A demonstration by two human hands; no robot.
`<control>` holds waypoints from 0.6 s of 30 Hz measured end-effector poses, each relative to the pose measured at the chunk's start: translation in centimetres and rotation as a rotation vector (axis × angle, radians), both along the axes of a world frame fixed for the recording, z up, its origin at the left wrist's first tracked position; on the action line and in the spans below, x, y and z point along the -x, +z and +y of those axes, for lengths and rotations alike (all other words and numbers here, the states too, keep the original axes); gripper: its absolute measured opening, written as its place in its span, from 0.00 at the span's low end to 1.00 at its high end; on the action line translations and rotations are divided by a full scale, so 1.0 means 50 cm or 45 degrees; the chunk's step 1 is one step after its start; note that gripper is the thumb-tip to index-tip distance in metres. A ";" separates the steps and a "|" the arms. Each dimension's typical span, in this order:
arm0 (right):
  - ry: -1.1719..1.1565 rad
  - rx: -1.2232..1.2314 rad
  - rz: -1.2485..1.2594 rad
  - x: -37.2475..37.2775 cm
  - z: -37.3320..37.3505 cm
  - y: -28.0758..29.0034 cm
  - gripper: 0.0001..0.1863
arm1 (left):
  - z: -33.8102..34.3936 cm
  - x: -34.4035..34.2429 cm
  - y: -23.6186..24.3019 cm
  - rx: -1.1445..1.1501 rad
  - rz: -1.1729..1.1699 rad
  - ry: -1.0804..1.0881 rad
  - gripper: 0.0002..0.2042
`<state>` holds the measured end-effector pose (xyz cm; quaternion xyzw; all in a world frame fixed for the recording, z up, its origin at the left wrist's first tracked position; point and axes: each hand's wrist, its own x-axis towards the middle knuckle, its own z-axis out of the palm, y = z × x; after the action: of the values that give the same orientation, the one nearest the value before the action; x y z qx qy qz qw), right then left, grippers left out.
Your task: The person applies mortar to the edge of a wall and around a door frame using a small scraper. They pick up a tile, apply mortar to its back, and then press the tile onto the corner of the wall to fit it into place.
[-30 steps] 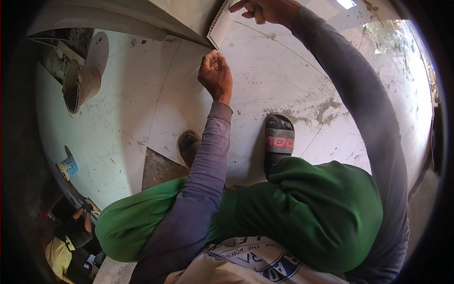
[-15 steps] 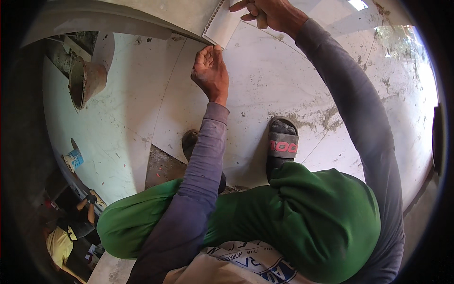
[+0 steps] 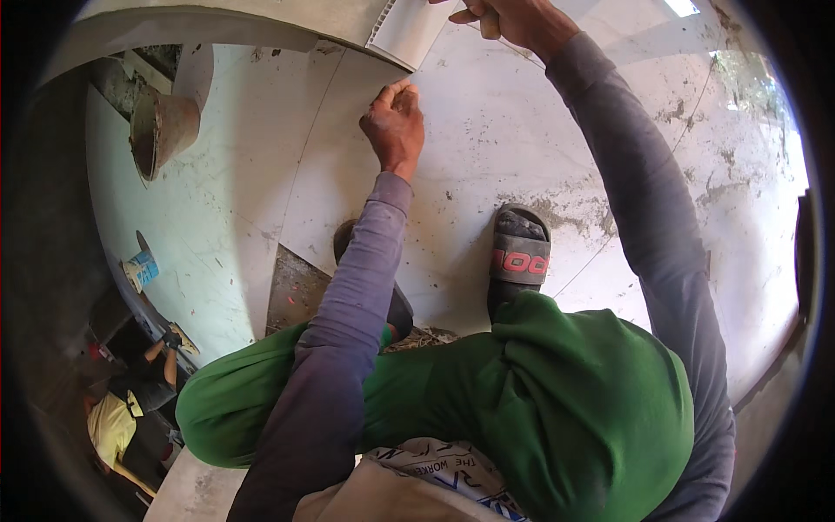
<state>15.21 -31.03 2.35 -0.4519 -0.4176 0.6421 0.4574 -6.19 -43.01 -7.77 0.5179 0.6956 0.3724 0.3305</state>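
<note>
At the top of the head view lies a white hollow panel strip [image 3: 409, 39], its cut edge showing a row of small ribbed cells. My left hand [image 3: 394, 129] is just below the strip's near corner, fingers curled in and their tips pressed together. A small gap shows between those fingertips and the corner; anything inside them is hidden. My right hand [image 3: 517, 24] is beside the strip's right edge, partly cut off by the top of the picture. Its fingers are bent inward, and what they grip cannot be made out.
White floor tiles [image 3: 235, 165] with dirt smears spread around my sandals [image 3: 520, 248]. A mortar-stained bucket [image 3: 165, 130] lies tipped at the left, with a blue-and-white tub [image 3: 141, 270] below it. A pale ledge [image 3: 226, 22] runs along the top. Another person in yellow [image 3: 113, 426] is at lower left.
My left hand has drawn slightly down from the strip's corner, which it met before. My right hand has shifted up and right, its fingers more folded. The view has shifted slightly.
</note>
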 end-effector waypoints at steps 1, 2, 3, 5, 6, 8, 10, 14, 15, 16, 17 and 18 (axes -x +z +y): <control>0.001 0.008 -0.013 -0.016 0.002 -0.013 0.39 | -0.004 -0.019 -0.008 0.008 -0.013 0.001 0.13; 0.019 0.058 -0.040 -0.006 0.005 -0.010 0.40 | -0.004 -0.019 -0.001 -0.029 0.054 0.059 0.13; 0.037 0.109 -0.069 0.003 0.006 -0.007 0.41 | -0.005 -0.020 0.007 -0.066 0.122 0.114 0.13; 0.069 0.060 -0.093 -0.017 0.000 0.009 0.44 | 0.008 -0.037 -0.005 -0.105 0.080 0.172 0.14; 0.082 0.037 -0.101 -0.020 -0.008 0.022 0.46 | 0.013 -0.044 -0.013 -0.140 0.044 0.219 0.14; 0.072 0.005 -0.110 0.005 -0.029 0.052 0.52 | 0.019 -0.029 -0.007 -0.081 0.143 0.265 0.14; 0.011 0.003 -0.160 -0.012 -0.025 0.048 0.56 | 0.024 -0.054 -0.010 -0.013 0.189 0.272 0.14; 0.120 0.006 -0.201 -0.026 0.012 -0.017 0.60 | 0.028 -0.074 -0.025 -0.067 0.197 0.355 0.13; 0.122 -0.036 -0.213 -0.023 0.013 -0.021 0.59 | 0.028 -0.075 -0.027 -0.122 0.192 0.389 0.14; 0.122 -0.034 -0.212 -0.024 0.014 -0.024 0.59 | 0.027 -0.078 -0.029 -0.120 0.193 0.389 0.14; 0.140 -0.017 -0.233 -0.026 0.015 -0.026 0.59 | 0.027 -0.084 -0.031 -0.142 0.223 0.394 0.14; 0.156 0.002 -0.255 -0.029 0.016 -0.029 0.59 | 0.026 -0.090 -0.035 -0.163 0.251 0.398 0.14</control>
<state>16.68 -30.23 0.89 -0.4877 -0.4875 0.6209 0.3727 -1.70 -41.70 -9.53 0.4573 0.7716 0.4102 0.1653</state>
